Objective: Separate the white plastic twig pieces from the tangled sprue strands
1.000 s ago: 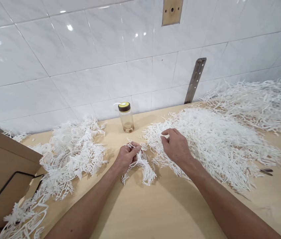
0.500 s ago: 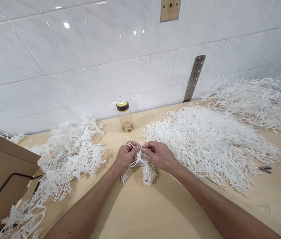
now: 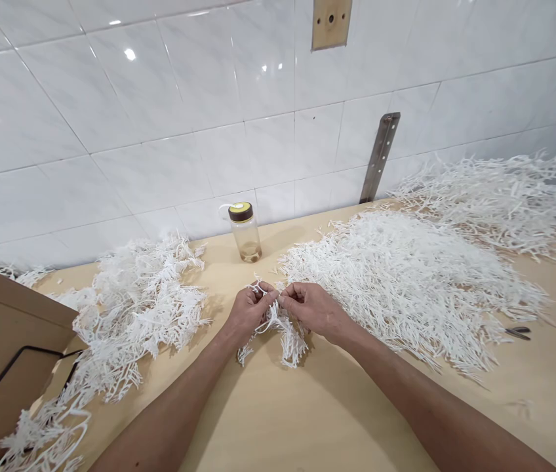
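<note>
My left hand [image 3: 253,307] pinches a branching white plastic-like strand piece [image 3: 292,341], whose bushy ends hang below my fingers onto the table. Close against it, my right hand [image 3: 310,307] has thumb and forefinger pressed together at the top of the same piece. The exact spot between the two pairs of fingertips is too small to make out. To the right of my right hand spreads a wide heap of short white strands [image 3: 416,282]. Left of my left hand lies a pile of tangled, bushy white pieces [image 3: 140,314].
A clear bottle [image 3: 246,236] with a dark and yellow lid stands behind my hands. Small dark snips [image 3: 518,333] lie at the right. Longer white strands [image 3: 509,203] are heaped at the back right. A metal bracket [image 3: 380,157] leans by the tiled wall; a cardboard box [image 3: 7,354] is at left.
The view has shifted slightly. Both hands keep their pinch on the white strand piece, with almost no movement.
</note>
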### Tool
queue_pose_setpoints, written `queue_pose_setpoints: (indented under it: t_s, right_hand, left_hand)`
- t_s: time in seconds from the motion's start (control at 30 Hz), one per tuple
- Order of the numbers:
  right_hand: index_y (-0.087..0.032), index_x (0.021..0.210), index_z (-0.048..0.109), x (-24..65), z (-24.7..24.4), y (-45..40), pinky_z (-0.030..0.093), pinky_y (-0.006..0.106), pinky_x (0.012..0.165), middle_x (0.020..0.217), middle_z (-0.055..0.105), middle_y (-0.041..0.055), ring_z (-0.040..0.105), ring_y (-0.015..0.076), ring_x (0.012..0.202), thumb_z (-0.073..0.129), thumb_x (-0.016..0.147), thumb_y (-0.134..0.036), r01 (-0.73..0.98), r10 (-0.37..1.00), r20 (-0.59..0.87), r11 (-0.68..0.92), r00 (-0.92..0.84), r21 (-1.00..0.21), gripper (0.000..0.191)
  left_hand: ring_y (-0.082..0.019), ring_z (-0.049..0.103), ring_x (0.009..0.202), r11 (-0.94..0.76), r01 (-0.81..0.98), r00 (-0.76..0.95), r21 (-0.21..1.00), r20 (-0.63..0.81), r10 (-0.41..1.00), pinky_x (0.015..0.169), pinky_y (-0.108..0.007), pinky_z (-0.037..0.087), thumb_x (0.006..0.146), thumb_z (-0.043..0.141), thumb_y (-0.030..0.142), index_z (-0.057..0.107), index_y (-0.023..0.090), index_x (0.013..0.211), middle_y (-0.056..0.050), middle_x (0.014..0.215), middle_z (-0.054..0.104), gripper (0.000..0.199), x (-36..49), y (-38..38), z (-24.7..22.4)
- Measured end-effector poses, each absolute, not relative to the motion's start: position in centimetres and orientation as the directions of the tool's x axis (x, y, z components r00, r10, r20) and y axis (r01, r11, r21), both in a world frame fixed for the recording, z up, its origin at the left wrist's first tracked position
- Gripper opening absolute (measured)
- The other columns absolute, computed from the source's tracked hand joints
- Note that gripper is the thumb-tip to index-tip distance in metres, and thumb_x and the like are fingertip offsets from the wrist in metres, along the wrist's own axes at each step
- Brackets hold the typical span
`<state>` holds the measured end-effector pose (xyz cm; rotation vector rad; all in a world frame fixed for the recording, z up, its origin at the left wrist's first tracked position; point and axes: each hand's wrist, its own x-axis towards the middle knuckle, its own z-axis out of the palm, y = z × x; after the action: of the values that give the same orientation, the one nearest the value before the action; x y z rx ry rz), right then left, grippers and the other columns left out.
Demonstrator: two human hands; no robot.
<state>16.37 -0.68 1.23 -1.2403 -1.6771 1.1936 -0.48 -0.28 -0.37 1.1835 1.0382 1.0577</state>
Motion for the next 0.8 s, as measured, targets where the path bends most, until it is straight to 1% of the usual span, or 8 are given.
queue_pose_setpoints:
  t_s: [0.13, 0.23, 0.33, 0.43, 0.53, 0.6, 0.67, 0.8]
  right_hand:
    - [-0.017, 0.073, 0.061, 16.3, 1.2, -0.7, 0.039, 0.019, 0.042, 0.058, 0.055, -0.0039, 0.047, 0.0078, 0.044, 0.059, 0.079, -0.029, 0.271, 0.961, 0.013, 0.091, -0.275, -0.958, 0.013]
    - [-0.017, 0.074, 0.06, 16.3, 1.1, -0.8, 0.039, 0.018, 0.042, 0.061, 0.057, -0.0034, 0.048, 0.0075, 0.046, 0.061, 0.077, -0.028, 0.262, 0.965, 0.012, 0.082, -0.26, -0.962, 0.012]
    - [-0.018, 0.077, 0.059, 16.4, 0.6, -0.6, 0.039, 0.019, 0.039, 0.056, 0.054, -0.005, 0.047, 0.008, 0.042, 0.064, 0.078, -0.034, 0.196, 0.963, -0.018, 0.036, -0.27, -0.98, 0.017]
    - [-0.018, 0.075, 0.058, 16.3, 0.1, -0.3, 0.037, 0.02, 0.034, 0.047, 0.049, -0.0071, 0.044, 0.0081, 0.035, 0.066, 0.079, -0.04, 0.102, 0.953, -0.098, -0.071, -0.288, -0.992, 0.024]
    - [-0.018, 0.073, 0.057, 16.3, -0.1, 0.0, 0.034, 0.019, 0.031, 0.044, 0.048, -0.008, 0.042, 0.0073, 0.032, 0.069, 0.078, -0.04, 0.031, 0.943, -0.145, -0.142, -0.301, -0.989, 0.026]
    - [-0.017, 0.074, 0.058, 16.4, -0.1, 0.0, 0.036, 0.019, 0.032, 0.044, 0.049, -0.008, 0.044, 0.0071, 0.032, 0.069, 0.078, -0.04, 0.009, 0.936, -0.142, -0.147, -0.321, -0.989, 0.025]
    - [-0.017, 0.076, 0.06, 16.5, -0.1, 0.0, 0.04, 0.019, 0.034, 0.046, 0.051, -0.0074, 0.047, 0.0075, 0.033, 0.068, 0.079, -0.037, 0.034, 0.941, -0.121, -0.117, -0.317, -0.993, 0.022]
    - [-0.018, 0.08, 0.062, 16.5, 0.1, -0.2, 0.044, 0.021, 0.036, 0.048, 0.055, -0.0073, 0.051, 0.0091, 0.034, 0.062, 0.081, -0.027, 0.144, 0.963, -0.085, -0.049, -0.255, -0.988, 0.009]
  left_hand:
    - [-0.004, 0.033, 0.037, 0.078, -0.046, 0.2, 0.996, -0.068, 0.978, 0.039, -0.018, 0.025, 0.071, 0.076, 0.051, 0.057, 0.016, 0.077, 0.008, 0.049, 0.046, 0.04, -0.5, -0.3, -0.6]
    - [-0.004, 0.035, 0.039, 0.083, -0.035, 0.196, 0.996, -0.075, 0.978, 0.04, -0.018, 0.027, 0.071, 0.076, 0.051, 0.057, 0.016, 0.077, 0.007, 0.05, 0.048, 0.04, -0.6, -0.3, -0.5]
    - [-0.004, 0.036, 0.04, 0.072, -0.012, 0.189, 0.997, -0.068, 0.98, 0.041, -0.018, 0.027, 0.071, 0.075, 0.052, 0.056, 0.016, 0.078, 0.007, 0.051, 0.048, 0.041, -0.5, -0.4, -0.5]
    - [-0.004, 0.034, 0.039, 0.047, 0.016, 0.199, 0.999, -0.049, 0.979, 0.04, -0.018, 0.025, 0.072, 0.074, 0.053, 0.056, 0.017, 0.078, 0.008, 0.049, 0.045, 0.041, -0.5, -0.5, -0.5]
    - [-0.005, 0.035, 0.039, 0.031, 0.023, 0.208, 0.999, -0.035, 0.977, 0.041, -0.018, 0.026, 0.072, 0.074, 0.054, 0.056, 0.017, 0.078, 0.008, 0.049, 0.046, 0.042, -0.4, -0.4, -0.5]
    - [-0.005, 0.036, 0.039, 0.033, 0.018, 0.204, 0.999, -0.036, 0.978, 0.041, -0.018, 0.027, 0.071, 0.074, 0.055, 0.056, 0.017, 0.077, 0.008, 0.049, 0.047, 0.043, -0.4, -0.4, -0.5]
    - [-0.005, 0.035, 0.039, 0.039, 0.015, 0.204, 0.999, -0.041, 0.978, 0.041, -0.018, 0.027, 0.072, 0.073, 0.056, 0.055, 0.017, 0.077, 0.008, 0.049, 0.046, 0.043, -0.4, -0.4, -0.6]
    - [-0.005, 0.036, 0.04, 0.038, 0.032, 0.206, 0.999, -0.044, 0.978, 0.041, -0.018, 0.027, 0.075, 0.071, 0.055, 0.056, 0.017, 0.077, 0.007, 0.05, 0.048, 0.041, -0.4, -0.5, -0.6]
